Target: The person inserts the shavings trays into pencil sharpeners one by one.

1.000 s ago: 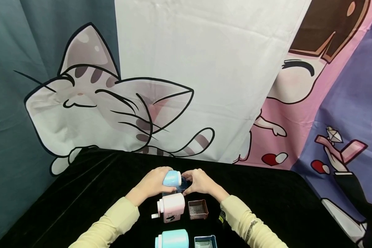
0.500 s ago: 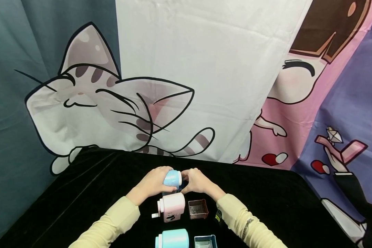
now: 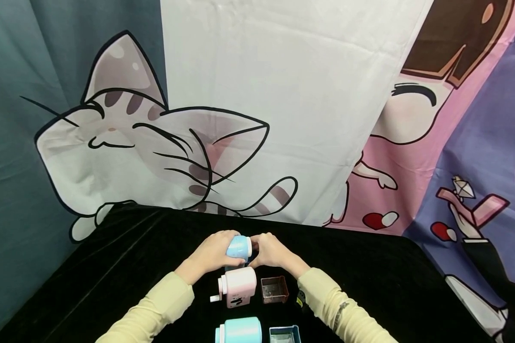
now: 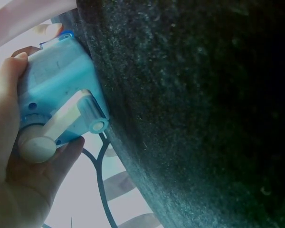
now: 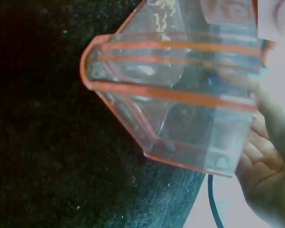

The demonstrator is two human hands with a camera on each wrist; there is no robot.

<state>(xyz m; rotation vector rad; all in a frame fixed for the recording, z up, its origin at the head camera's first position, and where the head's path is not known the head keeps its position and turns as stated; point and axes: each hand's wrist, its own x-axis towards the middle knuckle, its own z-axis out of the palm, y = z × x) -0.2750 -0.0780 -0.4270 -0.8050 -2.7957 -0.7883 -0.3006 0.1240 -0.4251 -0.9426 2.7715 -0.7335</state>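
Note:
My left hand point(image 3: 210, 252) grips a light blue crank pencil sharpener point(image 3: 238, 247) at the back of the black cloth. In the left wrist view its white crank point(image 4: 66, 114) faces the camera, thumb and fingers round the body. My right hand point(image 3: 276, 251) is at the sharpener's other end, thumb and fingertips pinching its dark blue clear shavings drawer, now mostly hidden between the hands. Nearer me stands a pink crank sharpener point(image 3: 241, 286), with a see-through reddish drawer point(image 3: 274, 289) beside it. That drawer fills much of the right wrist view, orange-edged.
A turquoise sharpener point(image 3: 240, 331) and a clear blue-rimmed drawer point(image 3: 284, 334) lie at the near edge of the head view. Black velvety cloth point(image 3: 133, 257) covers the table. Behind it hangs a curtain point(image 3: 304, 95) printed with cartoon figures.
My right hand has moved left, closer to my left hand. The dark blue drawer, seen between the hands earlier, has gone into the sharpener. My left hand has barely moved.

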